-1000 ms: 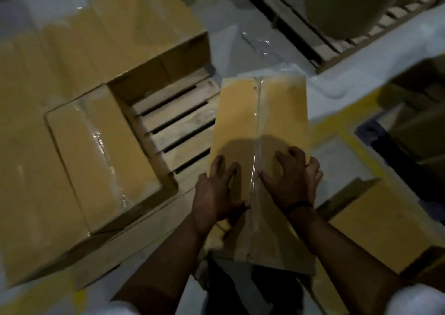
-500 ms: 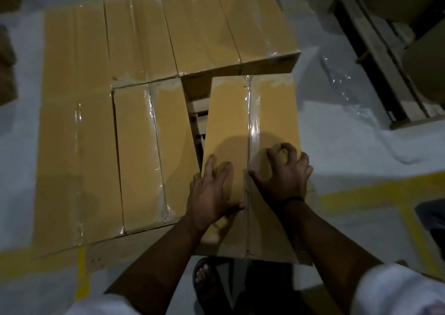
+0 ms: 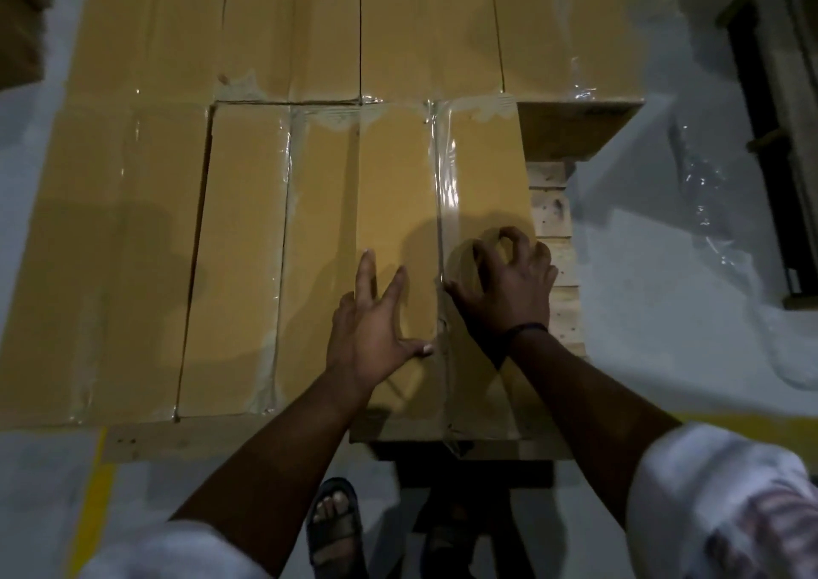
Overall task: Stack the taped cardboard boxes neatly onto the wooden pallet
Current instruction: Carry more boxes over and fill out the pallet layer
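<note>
A: Where is the box sitting?

B: Under both palms, on the pallet, at the right end of the near row. Its long left side lies tight against the neighbour box just left of the left hand. Its far end butts the back row ahead of the fingertips. The near end looks to jut a little past the pallet's front plank, towards the wrists.

A: And the hands?

B: The left hand lies flat and spread on the left flap, thumb reaching towards the tape seam. The right hand is arched over the right flap with its fingers bent, tips and thumb down on the cardboard — gripping nothing.

A: How would it handle?

B: My guess is stiff at the edges and softer along the taped middle where the flaps meet, so press gently there. The bare cardboard should give friction, but the glossy tape likely slips. I can't judge the weight from here. To shift or lift it, take the two long sides or the near bottom corners — not the top.

A: Anything around?

B: Bare pallet slats just right of the right hand, and crumpled clear plastic on the floor further right.
</note>
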Demonstrator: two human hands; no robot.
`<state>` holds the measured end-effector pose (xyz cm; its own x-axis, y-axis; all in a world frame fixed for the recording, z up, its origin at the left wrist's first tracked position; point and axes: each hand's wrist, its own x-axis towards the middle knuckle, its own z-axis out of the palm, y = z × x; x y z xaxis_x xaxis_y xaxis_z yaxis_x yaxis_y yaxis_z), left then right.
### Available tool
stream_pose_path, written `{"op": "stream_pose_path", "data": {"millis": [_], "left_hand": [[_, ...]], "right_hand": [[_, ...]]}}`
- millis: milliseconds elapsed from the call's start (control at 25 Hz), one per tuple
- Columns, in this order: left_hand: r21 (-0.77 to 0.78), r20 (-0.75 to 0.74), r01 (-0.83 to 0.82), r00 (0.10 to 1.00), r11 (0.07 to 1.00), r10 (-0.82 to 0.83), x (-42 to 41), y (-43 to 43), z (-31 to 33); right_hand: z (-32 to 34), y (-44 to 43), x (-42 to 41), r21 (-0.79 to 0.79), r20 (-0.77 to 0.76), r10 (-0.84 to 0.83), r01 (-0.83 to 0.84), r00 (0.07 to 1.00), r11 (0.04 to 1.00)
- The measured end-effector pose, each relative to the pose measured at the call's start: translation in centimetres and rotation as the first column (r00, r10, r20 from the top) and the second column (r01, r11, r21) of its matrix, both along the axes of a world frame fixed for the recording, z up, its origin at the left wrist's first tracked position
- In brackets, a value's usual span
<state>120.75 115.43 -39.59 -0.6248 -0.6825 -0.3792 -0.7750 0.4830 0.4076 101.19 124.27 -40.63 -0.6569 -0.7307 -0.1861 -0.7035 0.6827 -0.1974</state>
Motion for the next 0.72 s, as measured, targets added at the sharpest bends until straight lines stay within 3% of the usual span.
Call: {"op": "stream_pose_path", "data": {"millis": [240, 400, 720], "left_hand": [[0.071, 0.063, -0.045, 0.997, 0.996, 0.041, -1.6, -0.8, -1.6], [0.126, 0.158, 0.022, 0.987, 0.992, -0.042, -1.2, 0.2, -2.2], [0.072, 0.297, 0.096, 0.948, 0.993, -0.113, 1.8, 5.7, -2.5]], "right_hand": [[-3.0, -1.2, -2.8, 0.099, 0.188, 0.012, -0.031, 0.982, 0.995], [-3.8, -0.4, -3.4, 0.144, 0.287, 0.067, -0.112, 0.956, 0.983], [-2.5, 6.9, 0.1, 0.246, 0.291, 0.236, -0.311, 0.927, 0.918]]}}
